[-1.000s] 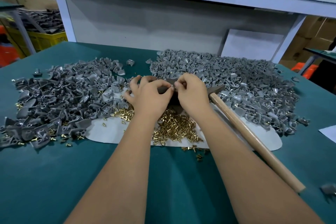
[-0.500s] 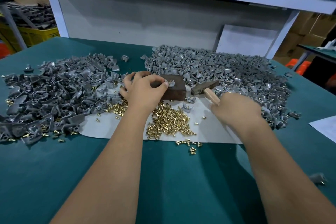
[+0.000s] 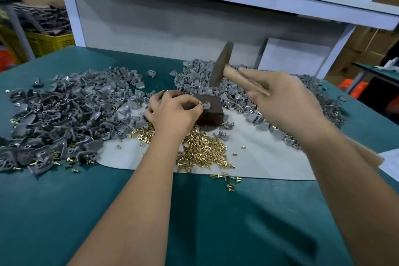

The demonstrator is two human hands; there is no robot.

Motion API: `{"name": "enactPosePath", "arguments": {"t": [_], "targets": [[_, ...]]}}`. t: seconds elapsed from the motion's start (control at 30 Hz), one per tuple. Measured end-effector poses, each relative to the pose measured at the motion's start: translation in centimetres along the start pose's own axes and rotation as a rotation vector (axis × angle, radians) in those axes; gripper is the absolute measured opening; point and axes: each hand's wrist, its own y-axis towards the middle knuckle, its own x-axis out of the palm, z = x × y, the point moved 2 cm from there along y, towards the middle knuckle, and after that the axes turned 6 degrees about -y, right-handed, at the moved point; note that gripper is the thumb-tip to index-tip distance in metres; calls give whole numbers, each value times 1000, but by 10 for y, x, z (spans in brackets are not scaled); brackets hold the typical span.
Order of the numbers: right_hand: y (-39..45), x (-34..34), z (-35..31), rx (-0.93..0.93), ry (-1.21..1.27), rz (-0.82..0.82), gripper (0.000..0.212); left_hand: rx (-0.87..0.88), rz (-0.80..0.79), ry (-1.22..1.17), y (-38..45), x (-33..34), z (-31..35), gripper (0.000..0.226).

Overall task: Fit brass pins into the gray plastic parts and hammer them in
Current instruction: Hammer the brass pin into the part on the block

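My left hand (image 3: pixel 174 112) pinches a small gray plastic part (image 3: pixel 205 105) with a brass pin standing in it, held on top of a dark brown block (image 3: pixel 212 112). My right hand (image 3: pixel 280 97) grips the wooden handle of a hammer (image 3: pixel 221 65), raised above the block with its dark head up and blurred by motion. A heap of loose brass pins (image 3: pixel 203 151) lies on a white sheet (image 3: pixel 265 157) just in front of the block.
Large heaps of gray plastic parts lie at the left (image 3: pixel 64 112) and at the back right (image 3: pixel 313 97) on the teal table (image 3: pixel 194 222). A white frame and panel (image 3: pixel 172 24) close off the back. A paper sheet (image 3: pixel 390 162) sits at the right edge.
My right hand left the part, took the hammer by its handle from the sheet and lifted it above the block. My left hand stayed pinching the part on the block.
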Motion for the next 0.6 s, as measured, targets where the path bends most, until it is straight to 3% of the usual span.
{"name": "enactPosePath", "arguments": {"t": [0.07, 0.17, 0.3, 0.43, 0.6], "targets": [[-4, 5, -7, -7, 4, 24, 51, -13, 9, -3, 0, 0, 0, 11], [-7, 13, -10, -51, -145, -116, 51, -9, 3, 3, 0, -1, -1, 11], [-11, 10, -12, -32, -26, 73, 53, -29, 23, -10, 1, 1, -1, 17], [-12, 19, -18, -105, -204, -81, 55, -5, 10, 1, 1, 0, -2, 18], [-11, 16, -16, -36, -101, 45, 55, -19, 5, 0, 2, 1, -2, 20]]}}
